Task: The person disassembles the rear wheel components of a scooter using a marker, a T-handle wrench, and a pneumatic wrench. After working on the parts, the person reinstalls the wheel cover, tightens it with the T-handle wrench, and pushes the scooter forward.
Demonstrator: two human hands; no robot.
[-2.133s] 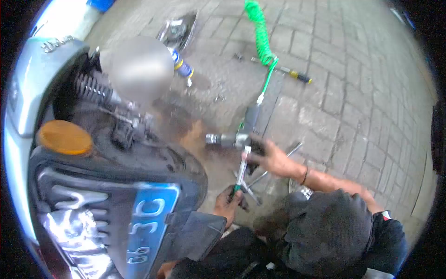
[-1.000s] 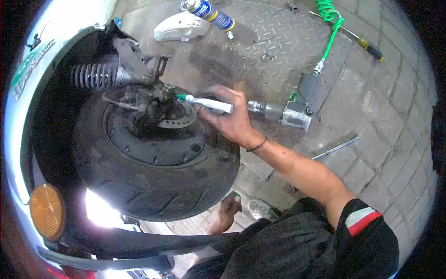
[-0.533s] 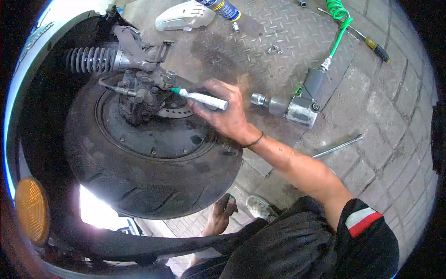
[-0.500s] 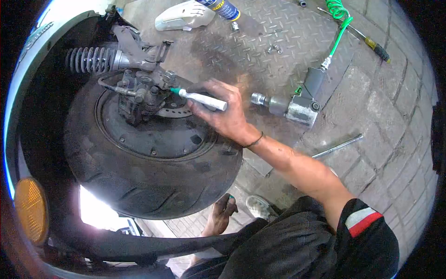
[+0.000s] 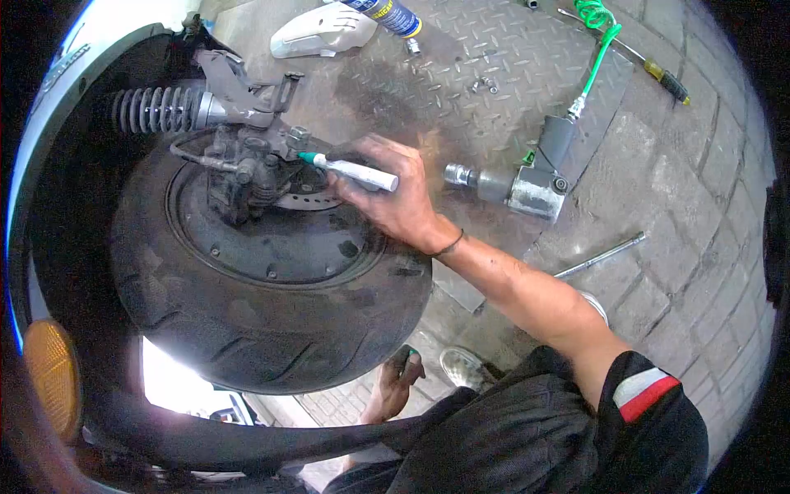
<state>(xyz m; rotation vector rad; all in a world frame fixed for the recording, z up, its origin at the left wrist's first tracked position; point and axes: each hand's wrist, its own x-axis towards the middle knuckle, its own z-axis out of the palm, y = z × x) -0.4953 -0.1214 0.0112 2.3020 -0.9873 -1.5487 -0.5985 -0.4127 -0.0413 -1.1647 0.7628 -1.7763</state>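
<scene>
In the head view, the right hand (image 5: 391,193) holds a white marker (image 5: 362,174) between thumb and fingers. The green tip of this marker points to a bolt (image 5: 299,136), just beside the brake parts (image 5: 247,165) of the wheel (image 5: 280,329); if it touches, I cannot tell. The left hand (image 5: 397,383) is below the tyre, with fingers bent; a small green spot is at its fingertips, but I cannot tell if it holds something. To the right of the right hand, an air wrench (image 5: 539,193) lies on the floor, joined to a green hose (image 5: 594,62). Near the hose is a screwdriver (image 5: 668,82).
</scene>
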